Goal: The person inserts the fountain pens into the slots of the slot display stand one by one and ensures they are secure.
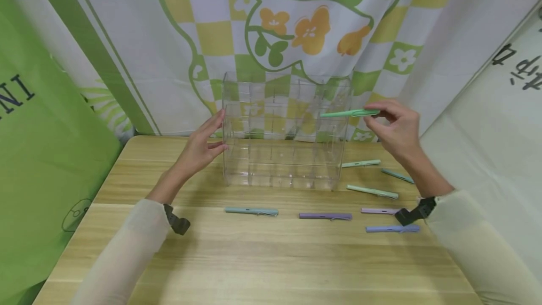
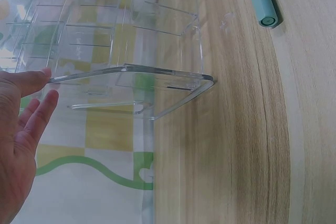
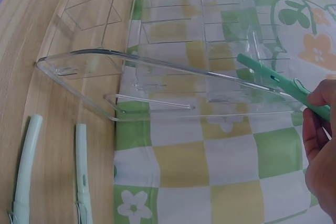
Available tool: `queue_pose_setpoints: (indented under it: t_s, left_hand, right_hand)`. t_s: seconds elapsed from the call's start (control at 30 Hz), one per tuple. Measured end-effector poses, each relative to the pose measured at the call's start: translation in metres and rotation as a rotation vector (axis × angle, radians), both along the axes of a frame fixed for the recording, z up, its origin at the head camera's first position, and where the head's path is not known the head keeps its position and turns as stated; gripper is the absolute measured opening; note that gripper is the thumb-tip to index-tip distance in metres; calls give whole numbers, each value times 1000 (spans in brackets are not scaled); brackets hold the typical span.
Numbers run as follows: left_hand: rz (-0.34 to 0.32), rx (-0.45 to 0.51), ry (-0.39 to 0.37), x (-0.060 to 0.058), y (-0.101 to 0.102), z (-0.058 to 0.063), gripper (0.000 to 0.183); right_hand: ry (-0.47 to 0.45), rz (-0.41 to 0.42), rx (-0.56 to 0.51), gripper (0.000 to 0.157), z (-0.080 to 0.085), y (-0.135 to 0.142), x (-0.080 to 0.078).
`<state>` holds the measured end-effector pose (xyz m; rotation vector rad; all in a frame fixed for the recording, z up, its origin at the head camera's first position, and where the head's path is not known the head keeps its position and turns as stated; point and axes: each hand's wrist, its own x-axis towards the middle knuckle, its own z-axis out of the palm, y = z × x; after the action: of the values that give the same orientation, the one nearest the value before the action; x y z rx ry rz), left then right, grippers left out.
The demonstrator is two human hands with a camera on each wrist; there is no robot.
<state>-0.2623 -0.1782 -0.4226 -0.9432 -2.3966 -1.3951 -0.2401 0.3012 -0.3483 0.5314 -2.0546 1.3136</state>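
Observation:
A clear acrylic rack point(image 1: 281, 154) with rows of small compartments stands upright at the back of the table. My left hand point(image 1: 199, 147) is at its left side, thumb and fingers spread and fairly straight, fingertips against the side edge. In the left wrist view the left hand point(image 2: 21, 114) touches the rack's edge point(image 2: 126, 69). My right hand point(image 1: 395, 126) pinches a bright green pen point(image 1: 345, 114) by its clip end. The pen is nearly level, its other end pointing left and overlapping the rack's upper right part. The right wrist view shows this pen point(image 3: 268, 72) crossing the rack's side edge.
On the table point(image 1: 254, 262) lie a teal pen point(image 1: 250, 211), a purple pen point(image 1: 323, 216), a blue pen point(image 1: 391, 228), a lilac pen point(image 1: 377, 211), a dark teal pen point(image 1: 397, 175) and pale green pens point(image 1: 372, 191). A patterned curtain point(image 1: 216, 36) hangs behind the rack.

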Motion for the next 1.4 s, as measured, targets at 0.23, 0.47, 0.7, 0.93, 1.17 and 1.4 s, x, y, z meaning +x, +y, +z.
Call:
queue_pose_setpoints:
  t_s: [0.23,0.47,0.7,0.93,1.17,1.4]
  left_hand:
    - [2,-8,7,0,1,0,91]
    - [10,-12,-3,1,0,0,90]
    - [10,-14,-10,1,0,1,90]
    - [8,-10,-7,1,0,1,90]
    - [6,-12,5,1,0,0,91]
    - [-3,-2,-8,2,0,1,92]
  right_hand:
    - [-3,-3,-4,22,-2,-8,-2]
    - [-38,-19,25,21,-1,-13,-2]
    - [-50,-30,49,24,-5,-16,-4]
    - [-53,-61,54,25,-6,-18,-6]
    - [-102,-136,58,27,-7,-22,-9]
    - [-141,-148,36,28,-9,-22,-9]
